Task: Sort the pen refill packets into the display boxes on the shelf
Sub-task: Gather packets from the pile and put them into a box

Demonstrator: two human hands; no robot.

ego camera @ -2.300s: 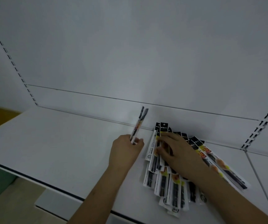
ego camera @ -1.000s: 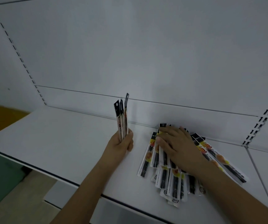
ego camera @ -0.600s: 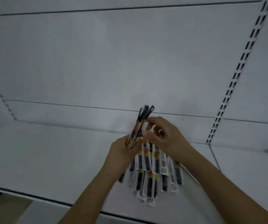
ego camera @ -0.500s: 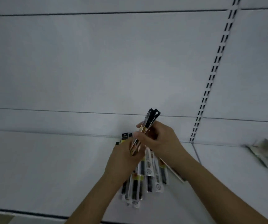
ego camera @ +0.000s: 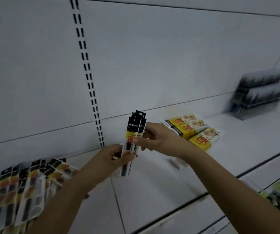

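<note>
Held bundle: a thin stack of long, narrow refill packets, upright and slightly tilted; black header cards with white lettering, a yellow band with red print below, then a clear sleeve showing dark refills; near the frame's centre, above the shelf.
Left hand: fingers curled round the lower end of the bundle, at 6 o'clock from its header.
Right hand: thumb and fingers pinching the bundle at mid-height from the 3 o'clock side.
Loose packets: a fanned, overlapping pile lying flat on the shelf at 8 o'clock from the hands, same black tops and orange-yellow bands, blurred.
Yellow display boxes: three side by side on the shelf at 2 o'clock from the right hand, yellow with red print and white ends.
Dark display rack: further along at 2 o'clock, against the back panel, too blurred to read.
Slotted upright: black double slots, at 11 o'clock from the bundle.
</note>
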